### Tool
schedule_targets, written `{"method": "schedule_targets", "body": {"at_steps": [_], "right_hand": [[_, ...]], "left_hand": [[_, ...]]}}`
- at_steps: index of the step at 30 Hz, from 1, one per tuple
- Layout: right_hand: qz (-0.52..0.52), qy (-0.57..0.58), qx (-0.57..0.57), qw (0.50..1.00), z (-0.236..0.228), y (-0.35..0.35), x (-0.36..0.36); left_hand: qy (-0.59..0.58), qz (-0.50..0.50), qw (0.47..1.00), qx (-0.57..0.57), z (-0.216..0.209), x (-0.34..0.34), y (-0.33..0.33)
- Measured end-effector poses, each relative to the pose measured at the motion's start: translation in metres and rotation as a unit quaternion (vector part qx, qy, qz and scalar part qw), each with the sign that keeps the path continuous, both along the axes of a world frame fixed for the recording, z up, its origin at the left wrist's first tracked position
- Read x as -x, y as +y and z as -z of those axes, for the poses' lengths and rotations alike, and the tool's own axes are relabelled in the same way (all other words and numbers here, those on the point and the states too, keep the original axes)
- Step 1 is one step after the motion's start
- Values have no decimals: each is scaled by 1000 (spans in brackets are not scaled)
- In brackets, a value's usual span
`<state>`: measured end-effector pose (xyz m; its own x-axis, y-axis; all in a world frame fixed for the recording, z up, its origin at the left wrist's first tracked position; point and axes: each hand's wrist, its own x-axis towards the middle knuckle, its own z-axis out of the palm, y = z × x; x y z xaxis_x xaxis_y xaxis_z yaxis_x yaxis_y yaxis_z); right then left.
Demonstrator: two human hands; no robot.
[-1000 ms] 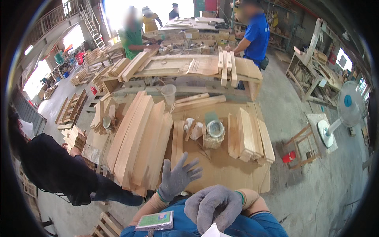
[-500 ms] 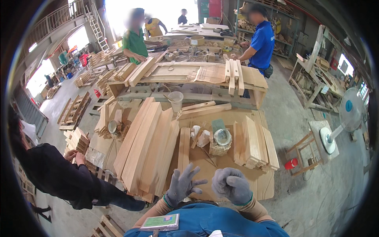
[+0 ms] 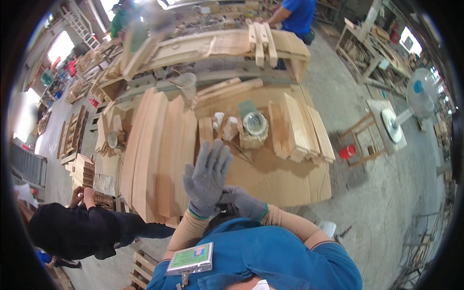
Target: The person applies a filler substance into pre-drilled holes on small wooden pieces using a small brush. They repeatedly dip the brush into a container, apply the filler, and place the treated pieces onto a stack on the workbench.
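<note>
Left grip (image 3: 207,180) apart, right grip (image 3: 245,201) unclear, near brown cardboard (image 3: 278,181), grey workshop floor (image 3: 377,208) around.

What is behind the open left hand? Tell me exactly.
Beyond the left hand, the far part of narrow wood shows, with brown cardboard to the right. The wood's near end, and whatever else the hand covers, cannot be seen.

Grey cloth gloves (image 3: 203,191) cover left grip (image 3: 208,169) and right grip (image 3: 244,200), edged at the wrist with a thin green cuff (image 3: 196,214); beige sleeves (image 3: 285,221) wrap the forearms; the shirt (image 3: 280,251) is blue and short-sleeved; at 7 o'clock sits a clear-cased badge (image 3: 190,259), green and white with a small picture, its clip (image 3: 185,279) silvery
</note>
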<state>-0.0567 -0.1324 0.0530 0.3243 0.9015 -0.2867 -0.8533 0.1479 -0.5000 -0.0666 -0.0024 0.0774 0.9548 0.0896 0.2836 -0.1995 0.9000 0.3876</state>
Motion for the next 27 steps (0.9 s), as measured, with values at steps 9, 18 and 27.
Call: {"method": "schedule_targets", "body": {"at_steps": [9, 18, 27], "right_hand": [[88, -268, 85, 956, 37, -46, 10], [166, -189, 139, 958, 113, -108, -11], [130, -116, 355, 918, 130, -175, -51]], "left_hand": [[26, 227, 973, -18, 25, -8, -52], [81, 65, 776, -622, 32, -11, -102], [326, -125, 522, -778, 111, 48, -45]]}}
